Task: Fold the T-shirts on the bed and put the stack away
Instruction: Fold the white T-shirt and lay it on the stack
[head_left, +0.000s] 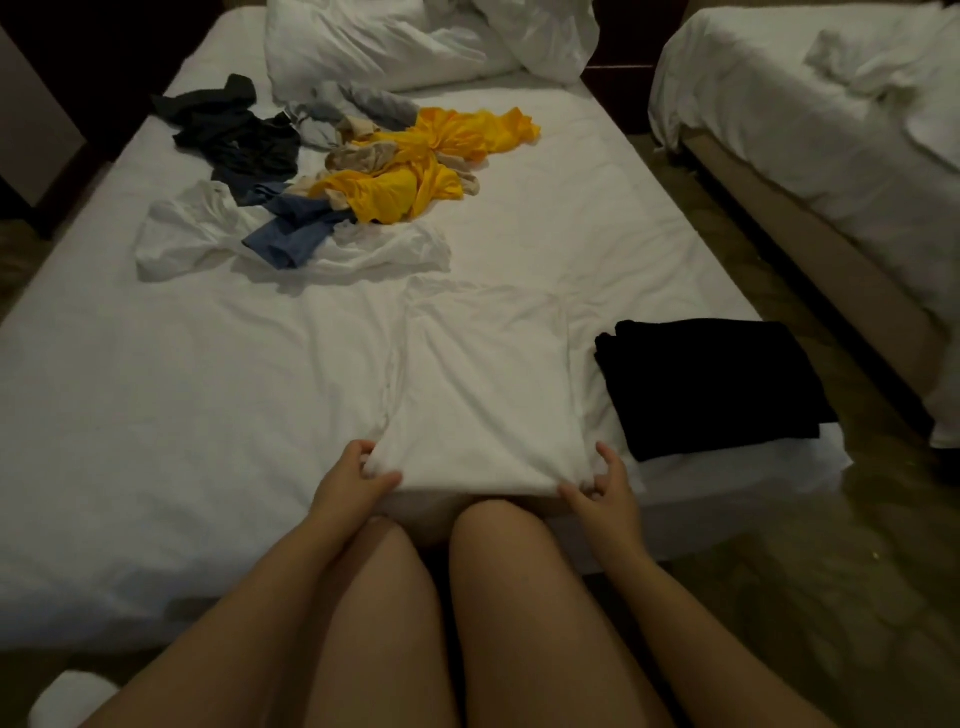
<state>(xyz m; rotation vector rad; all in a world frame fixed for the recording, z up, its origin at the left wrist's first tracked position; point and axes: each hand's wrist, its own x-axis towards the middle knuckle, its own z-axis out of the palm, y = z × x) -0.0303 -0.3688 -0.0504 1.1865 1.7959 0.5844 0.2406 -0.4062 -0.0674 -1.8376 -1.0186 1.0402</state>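
White T-shirt front and centre, lying flat and narrowed into a long panel at the near edge of the bed. It is white on a white sheet in dim light, so its far end and left fold line are hard to trace. The bed fills most of the view, and its far corners are cut off by the frame. To the right, a second bed is only partly in shot. Rumpled pillows crowd the far end, their tops cropped. On the far left sits the loose pile: yellow, black, blue, grey, beige and a crumpled white piece all tangled together, so there's no telling how many garments it holds. Near right, just beside the white T-shirt, a folded black stack sits at the bed's corner, its layers too dark to count. Now the hands. The left hand pinches the near left corner, thumb on top, fingers curled round the edge. The right hand pinches the near right corner, thumb on the cloth, fingers loosely spread beside it. The near hem droops over the bed's edge, hidden behind the knees.
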